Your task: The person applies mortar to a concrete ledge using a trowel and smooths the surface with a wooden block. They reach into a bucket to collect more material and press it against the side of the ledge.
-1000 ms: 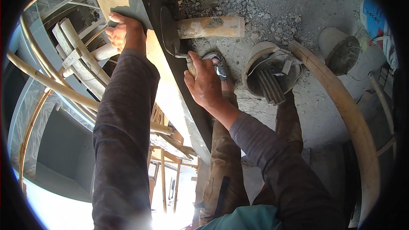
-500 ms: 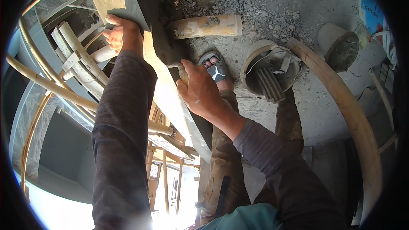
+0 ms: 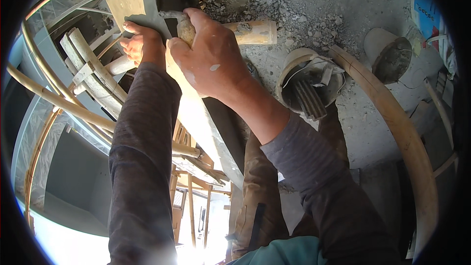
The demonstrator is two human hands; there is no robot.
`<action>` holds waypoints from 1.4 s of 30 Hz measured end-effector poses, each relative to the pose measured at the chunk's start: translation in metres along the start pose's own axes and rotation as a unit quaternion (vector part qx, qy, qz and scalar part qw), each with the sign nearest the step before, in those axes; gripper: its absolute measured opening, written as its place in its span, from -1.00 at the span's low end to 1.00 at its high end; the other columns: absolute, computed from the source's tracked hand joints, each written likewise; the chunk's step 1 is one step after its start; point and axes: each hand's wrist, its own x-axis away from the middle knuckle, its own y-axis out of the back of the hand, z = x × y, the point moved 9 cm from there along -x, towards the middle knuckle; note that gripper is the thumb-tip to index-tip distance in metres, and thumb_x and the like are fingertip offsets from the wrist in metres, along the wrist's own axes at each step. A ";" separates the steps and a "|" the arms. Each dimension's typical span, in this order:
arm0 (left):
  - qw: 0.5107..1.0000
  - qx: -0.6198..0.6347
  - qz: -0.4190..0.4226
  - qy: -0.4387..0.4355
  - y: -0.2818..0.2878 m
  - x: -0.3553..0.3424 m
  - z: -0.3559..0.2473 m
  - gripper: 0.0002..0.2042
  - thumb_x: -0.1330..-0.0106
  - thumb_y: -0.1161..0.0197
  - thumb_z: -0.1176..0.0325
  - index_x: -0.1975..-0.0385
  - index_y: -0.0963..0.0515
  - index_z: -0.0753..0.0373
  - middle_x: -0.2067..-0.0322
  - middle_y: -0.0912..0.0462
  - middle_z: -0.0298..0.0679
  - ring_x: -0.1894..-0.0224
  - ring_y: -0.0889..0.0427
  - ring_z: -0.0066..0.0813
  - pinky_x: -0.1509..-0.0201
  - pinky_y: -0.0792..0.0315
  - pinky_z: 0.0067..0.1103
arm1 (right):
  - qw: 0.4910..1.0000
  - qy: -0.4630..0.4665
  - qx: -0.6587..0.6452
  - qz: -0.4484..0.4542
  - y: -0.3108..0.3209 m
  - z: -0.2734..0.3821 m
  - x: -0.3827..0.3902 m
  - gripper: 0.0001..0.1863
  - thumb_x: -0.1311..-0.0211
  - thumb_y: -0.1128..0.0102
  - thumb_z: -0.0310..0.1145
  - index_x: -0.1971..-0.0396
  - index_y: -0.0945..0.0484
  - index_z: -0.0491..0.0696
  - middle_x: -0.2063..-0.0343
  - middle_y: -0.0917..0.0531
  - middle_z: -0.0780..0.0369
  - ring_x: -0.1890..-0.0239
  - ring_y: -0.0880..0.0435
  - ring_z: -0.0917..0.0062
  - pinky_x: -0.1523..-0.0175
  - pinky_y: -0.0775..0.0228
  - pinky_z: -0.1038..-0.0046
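Observation:
My left hand (image 3: 143,43) grips the outer edge of a narrow plastered ledge (image 3: 194,118), its fingers curled over the side. Wet grey plaster coats the ledge's upper stretch around that hand. My right hand (image 3: 208,51) is closed around the pale, worn handle of a trowel (image 3: 185,30), just right of my left hand. The trowel's metal shank points toward the ledge's inner edge. Its blade sits against the dark inner face, and I cannot make out its full outline.
Bamboo scaffold poles (image 3: 61,100) stand outside on the left. On the floor lie a short pale cylinder (image 3: 257,33), rubble (image 3: 299,12), a bucket with a ribbed object inside (image 3: 289,76) and a tipped bucket (image 3: 387,54). A long curved plank (image 3: 392,105) runs down the right.
My right hand has moved up and left with the trowel, from beside my foot to beside my left hand. It now covers part of the pale cylinder. My left hand keeps its place.

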 end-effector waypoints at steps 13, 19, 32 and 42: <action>1.000 0.001 0.006 0.005 0.017 0.001 -0.004 -0.20 -0.37 0.21 -0.36 -0.20 -0.45 0.32 -0.15 -0.56 0.00 -0.21 -0.50 -0.03 -0.31 -0.34 -0.17 | 0.957 0.076 0.188 0.206 -0.063 -0.029 -0.003 -0.38 -0.19 -0.20 -0.26 -0.19 -0.40 -0.32 0.29 -0.68 -0.14 0.45 -0.78 0.23 0.31 -0.64 0.32; 0.998 -0.008 0.067 0.015 0.012 0.006 -0.006 -0.19 -0.41 0.27 -0.35 -0.25 -0.38 0.34 -0.21 -0.49 -0.02 -0.32 -0.38 -0.09 -0.39 -0.17 -0.24 | 0.989 -0.070 -0.039 0.124 -0.025 0.006 -0.059 -0.38 -0.20 -0.21 -0.27 -0.19 -0.40 -0.34 0.37 -0.66 -0.03 0.34 -0.76 0.33 0.35 -0.64 0.35; 0.999 -0.032 0.035 0.010 0.010 0.008 -0.004 -0.20 -0.40 0.29 -0.37 -0.20 -0.43 0.28 -0.19 -0.54 -0.09 -0.27 -0.46 -0.08 -0.32 -0.30 -0.18 | 0.940 -0.265 -0.057 0.207 -0.039 -0.080 0.065 -0.32 -0.22 -0.25 -0.28 -0.30 -0.32 -0.26 0.51 -0.60 0.13 0.56 -0.60 0.49 0.52 -0.57 0.38; 0.997 -0.013 0.078 0.011 0.016 0.010 -0.010 -0.23 -0.41 0.26 -0.35 -0.17 -0.44 0.29 -0.16 -0.53 -0.06 -0.27 -0.44 -0.10 -0.34 -0.23 -0.21 | 0.956 -0.115 -0.110 0.245 -0.056 -0.012 -0.066 -0.60 -0.25 -0.27 -0.34 0.02 -0.50 -0.30 0.38 -0.60 0.07 0.45 -0.66 0.39 0.40 -0.64 0.30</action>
